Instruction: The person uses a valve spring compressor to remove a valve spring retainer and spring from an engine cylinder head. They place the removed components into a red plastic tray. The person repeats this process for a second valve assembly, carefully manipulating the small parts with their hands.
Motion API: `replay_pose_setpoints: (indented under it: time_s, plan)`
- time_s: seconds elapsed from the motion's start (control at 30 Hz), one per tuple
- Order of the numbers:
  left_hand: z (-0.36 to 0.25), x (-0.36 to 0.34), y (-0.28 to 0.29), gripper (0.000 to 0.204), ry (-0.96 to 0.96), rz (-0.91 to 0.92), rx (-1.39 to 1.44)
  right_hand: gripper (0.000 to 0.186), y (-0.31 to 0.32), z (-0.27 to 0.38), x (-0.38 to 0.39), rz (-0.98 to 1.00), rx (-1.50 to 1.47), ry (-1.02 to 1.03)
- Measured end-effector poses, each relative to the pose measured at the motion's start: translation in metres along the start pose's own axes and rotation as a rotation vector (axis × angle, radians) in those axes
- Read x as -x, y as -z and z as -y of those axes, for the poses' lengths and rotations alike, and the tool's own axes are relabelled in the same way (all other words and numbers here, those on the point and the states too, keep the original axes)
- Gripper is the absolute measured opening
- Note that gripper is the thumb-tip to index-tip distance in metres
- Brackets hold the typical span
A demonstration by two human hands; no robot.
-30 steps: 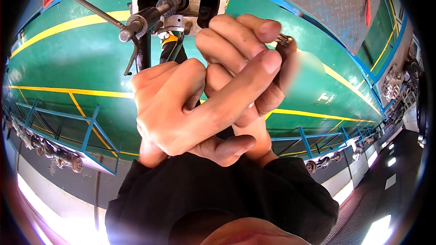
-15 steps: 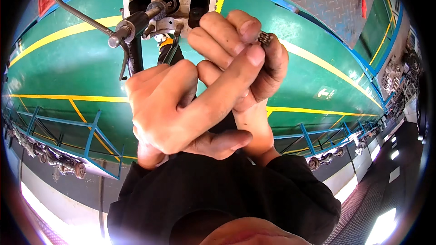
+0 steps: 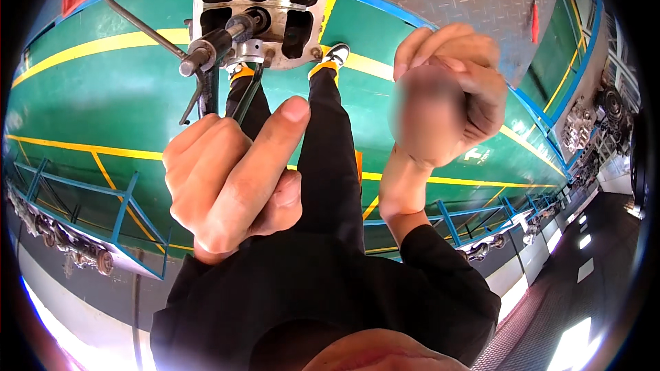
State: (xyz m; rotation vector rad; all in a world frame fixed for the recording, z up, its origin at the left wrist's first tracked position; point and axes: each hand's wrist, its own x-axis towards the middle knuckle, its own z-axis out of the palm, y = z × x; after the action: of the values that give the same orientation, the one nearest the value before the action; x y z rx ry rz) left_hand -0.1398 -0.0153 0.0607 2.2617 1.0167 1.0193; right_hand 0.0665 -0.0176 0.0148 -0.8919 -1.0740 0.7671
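- Casting (image 3: 280, 5) (pale metal, with dark pockets): at top centre, beyond both hands.
- Clamp (image 3: 212, 47): its shaft meets the casting's lower round bore; a rod (image 3: 141, 22) slants off to the left.
- Left grip (image 3: 227, 182): just below the clamp, index finger extended, the others curled; whether they enclose anything cannot be told.
- Right grip (image 3: 467, 86): raised well apart from the left, fingers bent; blur hides the palm side, so its opening and contents cannot be told.
- Floor (image 3: 89, 89): green, yellow-lined.
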Motion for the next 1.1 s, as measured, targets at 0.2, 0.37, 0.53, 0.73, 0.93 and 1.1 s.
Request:
replay_pose_setpoints:
  time_s: [0.2, 0.37, 0.53, 0.73, 0.93, 1.1]
  plan:
    - [0.008, 0.003, -0.001, 0.036, 0.025, 0.016, 0.080, 0.021, -0.004, -0.024, 0.027, -0.033, -0.029, -0.180]
    - [0.011, 0.006, 0.008, 0.029, 0.037, -0.071, 0.129, 0.021, -0.023, -0.001, 0.025, 0.009, -0.100, -0.193]
    - [0.000, -0.007, 0.016, 0.034, 0.133, -0.090, 0.269, 0.018, -0.047, 0.051, 0.016, 0.131, 0.024, -0.443]
    - [0.024, 0.005, 0.044, 0.049, 0.111, -0.024, 0.425, 0.013, -0.087, 0.074, 0.022, 0.109, -0.341, -0.881]
    - [0.045, 0.004, 0.059, 0.044, 0.221, 0.120, 0.575, 0.013, -0.113, 0.053, 0.041, -0.029, -0.442, -0.815]
    - [0.069, 0.008, 0.051, 0.030, 0.153, 0.057, 0.694, 0.018, -0.134, 0.043, 0.039, -0.199, -0.828, -1.068]
